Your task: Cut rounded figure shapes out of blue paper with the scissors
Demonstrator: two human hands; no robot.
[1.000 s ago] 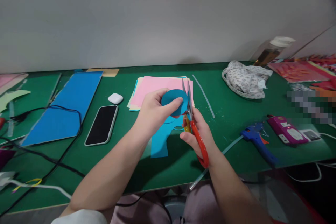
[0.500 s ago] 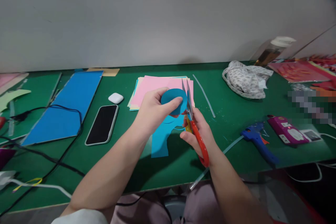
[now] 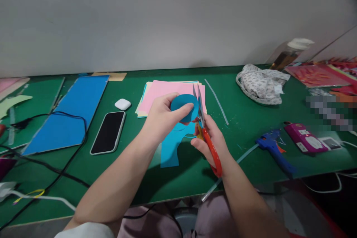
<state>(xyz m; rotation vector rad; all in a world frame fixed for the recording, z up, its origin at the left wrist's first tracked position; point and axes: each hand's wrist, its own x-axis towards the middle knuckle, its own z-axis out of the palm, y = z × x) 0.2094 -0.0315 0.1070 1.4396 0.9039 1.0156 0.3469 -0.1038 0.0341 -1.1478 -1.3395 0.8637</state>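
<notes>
Pinched in my left hand [image 3: 164, 113] is a rounded blue paper piece [image 3: 181, 101], thumb on top and the other fingers mostly underneath. My right hand [image 3: 213, 141] grips red-handled scissors [image 3: 214, 152], whose blades stand slightly apart and point away from me at the paper's right edge. Whether the paper lies between the blades is hard to make out. Below my hands, a blue paper offcut [image 3: 169, 152] with curved cut edges lies on the green table [image 3: 147, 182]. Behind them sits a stack of coloured paper [image 3: 156, 91], pink on top.
To the left are a phone [image 3: 108, 132], a white earbud case [image 3: 122, 104], a blue board [image 3: 69, 115] and a black cable [image 3: 69, 169]. On the right lie a blue glue gun [image 3: 275, 150], a glue stick [image 3: 217, 102], a patterned cloth [image 3: 260, 84] and a bottle [image 3: 291, 54].
</notes>
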